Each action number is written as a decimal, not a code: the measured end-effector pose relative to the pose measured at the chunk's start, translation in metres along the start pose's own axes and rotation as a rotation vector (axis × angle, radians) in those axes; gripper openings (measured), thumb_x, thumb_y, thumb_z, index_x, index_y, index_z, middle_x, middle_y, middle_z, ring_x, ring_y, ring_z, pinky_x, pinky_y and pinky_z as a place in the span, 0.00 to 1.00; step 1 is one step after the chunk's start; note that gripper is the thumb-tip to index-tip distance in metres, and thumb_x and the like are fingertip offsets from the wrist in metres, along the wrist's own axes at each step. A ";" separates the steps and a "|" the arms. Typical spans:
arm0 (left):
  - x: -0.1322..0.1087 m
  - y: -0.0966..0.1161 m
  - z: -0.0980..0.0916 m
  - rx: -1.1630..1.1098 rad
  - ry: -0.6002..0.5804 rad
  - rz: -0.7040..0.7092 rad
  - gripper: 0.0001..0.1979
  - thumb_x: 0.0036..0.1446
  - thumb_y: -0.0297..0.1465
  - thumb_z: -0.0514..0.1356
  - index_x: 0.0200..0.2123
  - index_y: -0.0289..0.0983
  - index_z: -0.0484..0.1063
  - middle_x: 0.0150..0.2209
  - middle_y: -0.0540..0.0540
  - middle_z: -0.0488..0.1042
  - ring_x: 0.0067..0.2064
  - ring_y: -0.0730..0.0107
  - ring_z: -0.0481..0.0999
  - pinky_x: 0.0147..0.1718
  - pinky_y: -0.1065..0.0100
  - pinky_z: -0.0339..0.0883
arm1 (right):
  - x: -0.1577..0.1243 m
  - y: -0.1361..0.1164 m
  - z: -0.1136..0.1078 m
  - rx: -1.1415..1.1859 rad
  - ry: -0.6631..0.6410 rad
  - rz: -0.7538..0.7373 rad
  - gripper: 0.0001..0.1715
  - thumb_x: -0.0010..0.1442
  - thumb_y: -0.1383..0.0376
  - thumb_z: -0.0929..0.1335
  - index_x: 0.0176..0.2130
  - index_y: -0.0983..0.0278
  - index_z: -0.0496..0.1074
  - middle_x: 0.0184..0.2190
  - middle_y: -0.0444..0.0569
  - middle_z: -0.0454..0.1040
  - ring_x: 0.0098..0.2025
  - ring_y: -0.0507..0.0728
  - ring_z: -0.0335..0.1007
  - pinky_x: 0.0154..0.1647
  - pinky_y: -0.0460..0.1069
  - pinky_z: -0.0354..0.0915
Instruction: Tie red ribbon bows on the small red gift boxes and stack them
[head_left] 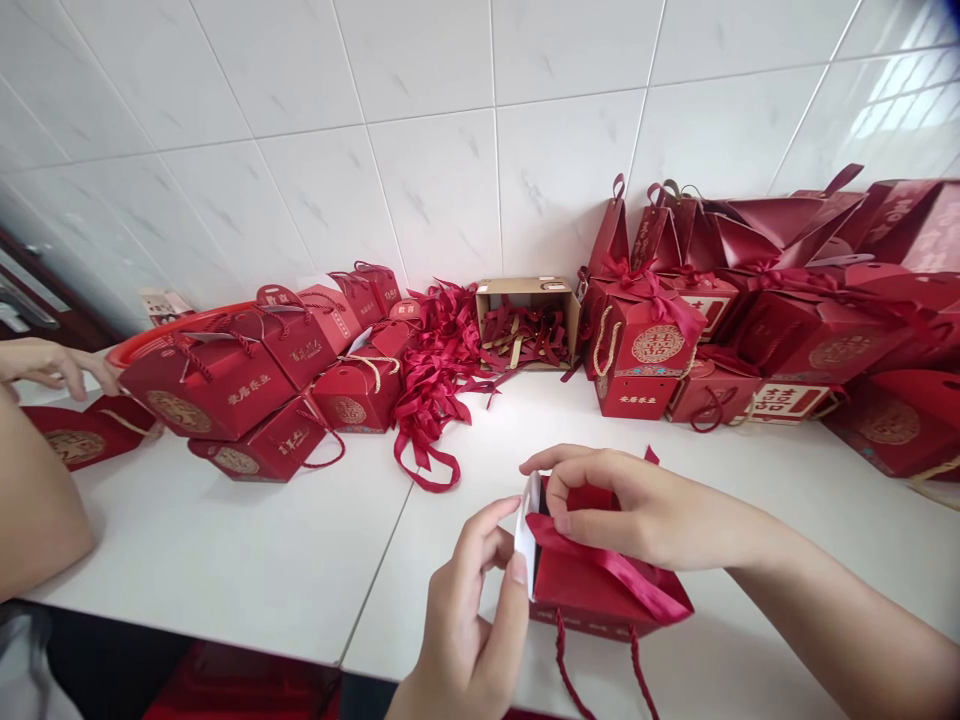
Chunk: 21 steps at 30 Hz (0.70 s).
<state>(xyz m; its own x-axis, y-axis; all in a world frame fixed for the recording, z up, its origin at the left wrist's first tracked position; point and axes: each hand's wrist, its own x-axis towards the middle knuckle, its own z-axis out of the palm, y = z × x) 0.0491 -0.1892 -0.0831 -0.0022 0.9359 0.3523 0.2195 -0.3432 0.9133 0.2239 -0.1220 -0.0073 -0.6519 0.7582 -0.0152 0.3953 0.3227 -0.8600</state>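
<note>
A red gift box [577, 590] rests on the white table, its end flap [528, 535] raised and showing a white inner face. My left hand [472, 610] is closed at this flap, thumb and index finger against it. From above, my right hand [630, 505] reaches over the box, thumb and index finger pinched at a dark pink ribbon [622, 575] that lies along its top. Twisted red cord handles [566, 665] hang from the near side. The fingers of my right hand hide part of the box's opening.
Red gift boxes [255, 390] are stacked at left, more boxes [645, 340] at right. Between them lie a ribbon heap [439, 370] and an open carton [525, 285] of ribbon pieces. Another person's hand [52, 368] is at far left by a red basin [161, 330]. Behind is a tiled wall [435, 190].
</note>
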 end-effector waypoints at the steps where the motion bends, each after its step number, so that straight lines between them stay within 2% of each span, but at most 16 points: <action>1: 0.000 0.000 0.000 -0.001 -0.001 0.001 0.15 0.63 0.35 0.51 0.50 0.37 0.65 0.25 0.51 0.67 0.25 0.73 0.65 0.26 0.71 0.59 | 0.000 0.000 0.000 0.000 -0.001 -0.002 0.06 0.55 0.69 0.66 0.26 0.62 0.69 0.44 0.49 0.73 0.57 0.60 0.63 0.53 0.50 0.60; 5: -0.001 0.001 0.001 -0.001 -0.005 -0.009 0.15 0.63 0.36 0.51 0.50 0.38 0.65 0.25 0.51 0.66 0.26 0.73 0.65 0.27 0.71 0.60 | -0.001 0.001 -0.003 -0.010 -0.010 -0.016 0.05 0.55 0.70 0.65 0.28 0.63 0.69 0.48 0.48 0.71 0.53 0.59 0.66 0.52 0.50 0.61; 9: -0.001 0.002 0.001 -0.008 -0.008 -0.019 0.15 0.62 0.36 0.51 0.50 0.37 0.65 0.25 0.50 0.66 0.26 0.71 0.66 0.27 0.70 0.61 | -0.002 0.001 -0.005 -0.038 -0.037 -0.067 0.06 0.56 0.70 0.65 0.28 0.62 0.69 0.43 0.48 0.73 0.51 0.58 0.68 0.51 0.49 0.63; 12: -0.001 0.004 0.001 -0.015 -0.020 -0.028 0.15 0.62 0.36 0.51 0.50 0.38 0.64 0.25 0.51 0.65 0.26 0.71 0.65 0.27 0.70 0.60 | -0.003 0.002 -0.005 -0.060 -0.042 -0.059 0.07 0.55 0.70 0.65 0.27 0.62 0.68 0.41 0.48 0.74 0.53 0.59 0.66 0.52 0.50 0.61; 15: 0.000 0.005 0.002 -0.026 -0.023 -0.030 0.15 0.63 0.36 0.51 0.50 0.39 0.64 0.26 0.50 0.67 0.27 0.72 0.66 0.27 0.71 0.59 | -0.004 0.003 -0.004 -0.083 -0.039 -0.021 0.07 0.55 0.69 0.65 0.27 0.61 0.68 0.43 0.48 0.73 0.55 0.60 0.65 0.53 0.50 0.60; 21: -0.004 0.006 0.005 -0.012 -0.012 -0.021 0.15 0.63 0.36 0.51 0.51 0.38 0.64 0.25 0.51 0.66 0.27 0.72 0.65 0.27 0.70 0.60 | -0.002 0.004 -0.003 -0.078 -0.010 0.000 0.06 0.55 0.69 0.65 0.28 0.61 0.70 0.48 0.47 0.72 0.52 0.59 0.68 0.52 0.50 0.61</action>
<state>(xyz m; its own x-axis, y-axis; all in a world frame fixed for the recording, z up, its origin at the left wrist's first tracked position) 0.0550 -0.1949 -0.0804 0.0053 0.9437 0.3308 0.2077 -0.3246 0.9228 0.2292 -0.1207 -0.0096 -0.6582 0.7526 -0.0212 0.4445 0.3657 -0.8177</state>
